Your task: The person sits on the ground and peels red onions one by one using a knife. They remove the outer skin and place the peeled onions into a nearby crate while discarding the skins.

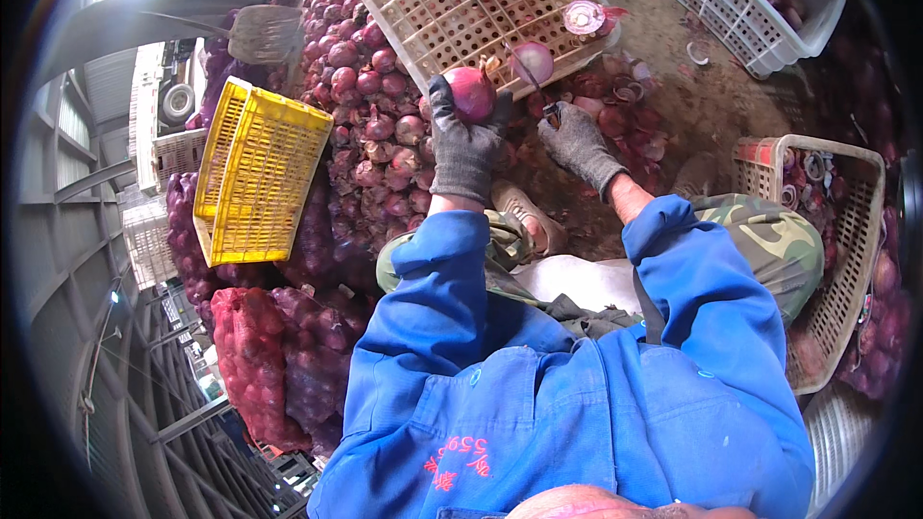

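My left hand (465, 148), in a grey knitted glove, holds a red onion (470, 95) with its papery skin on and a dry tuft at one end. In my right hand (580, 148), gloved alike, is a small knife (525, 71) with a thin blade pointing up and to the left. The blade crosses in front of a peeled onion (538, 58) near the edge of an upturned off-white plastic crate (469, 0). Farther along that edge sits an onion with its cut face showing rings (584, 16). Onion skins and trimmings (634, 115) litter the ground beyond my right hand.
A large heap of red onions (375, 122) spreads at left, beside a yellow crate (263, 180), a shovel (265, 34) and filled mesh sacks (252, 367). A white crate of onions (735, 0) stands at upper right. Another crate (869, 231) holds scraps by my right knee.
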`<move>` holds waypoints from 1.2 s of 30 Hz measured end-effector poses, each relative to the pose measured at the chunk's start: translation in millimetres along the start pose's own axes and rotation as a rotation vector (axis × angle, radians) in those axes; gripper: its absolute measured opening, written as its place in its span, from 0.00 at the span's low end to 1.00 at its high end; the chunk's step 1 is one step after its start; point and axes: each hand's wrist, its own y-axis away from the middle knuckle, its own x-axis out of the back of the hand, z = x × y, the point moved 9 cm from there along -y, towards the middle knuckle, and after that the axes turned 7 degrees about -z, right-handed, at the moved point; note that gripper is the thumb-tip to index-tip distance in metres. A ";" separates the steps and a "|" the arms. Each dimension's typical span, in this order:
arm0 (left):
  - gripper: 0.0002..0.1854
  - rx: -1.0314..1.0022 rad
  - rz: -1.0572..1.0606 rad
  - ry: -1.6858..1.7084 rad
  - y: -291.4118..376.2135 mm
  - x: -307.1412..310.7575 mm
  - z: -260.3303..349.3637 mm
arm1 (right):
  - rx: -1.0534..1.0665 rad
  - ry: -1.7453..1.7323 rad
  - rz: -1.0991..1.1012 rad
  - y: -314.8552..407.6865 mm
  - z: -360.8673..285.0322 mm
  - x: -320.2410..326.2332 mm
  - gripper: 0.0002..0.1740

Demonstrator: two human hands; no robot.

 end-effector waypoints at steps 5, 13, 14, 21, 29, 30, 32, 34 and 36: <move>0.29 0.359 -0.165 0.991 15.5 -31.0 -5.7 | 0.097 0.055 0.059 24.9 -39.1 16.7 0.19; 0.34 0.625 0.090 1.300 21.0 -35.9 -35.9 | 0.140 0.248 -0.091 34.7 -56.2 -9.4 0.16; 0.35 0.627 0.115 1.293 20.2 -35.1 -39.7 | 0.147 0.253 -0.083 33.9 -55.6 -11.5 0.16; 0.41 0.665 0.185 1.294 21.3 -38.1 -57.6 | 0.070 0.176 -0.093 34.7 -48.6 -13.4 0.16; 0.40 0.709 0.106 1.316 20.1 -40.9 -72.4 | 0.072 0.292 -0.183 10.8 -60.2 -11.5 0.15; 0.40 0.713 0.123 1.301 20.5 -41.0 -74.9 | 0.073 0.300 -0.178 3.7 -63.6 -12.7 0.16; 0.40 0.620 0.153 1.266 13.5 -39.2 -74.6 | 0.109 0.352 -0.205 -7.5 -70.3 -15.2 0.16; 0.32 0.605 0.146 1.084 7.7 -34.2 -78.4 | 0.092 0.343 -0.165 -8.7 -71.0 -13.8 0.15; 0.28 0.638 0.142 1.118 8.5 -36.9 -82.0 | 0.122 0.344 -0.145 -1.2 -71.6 -14.4 0.16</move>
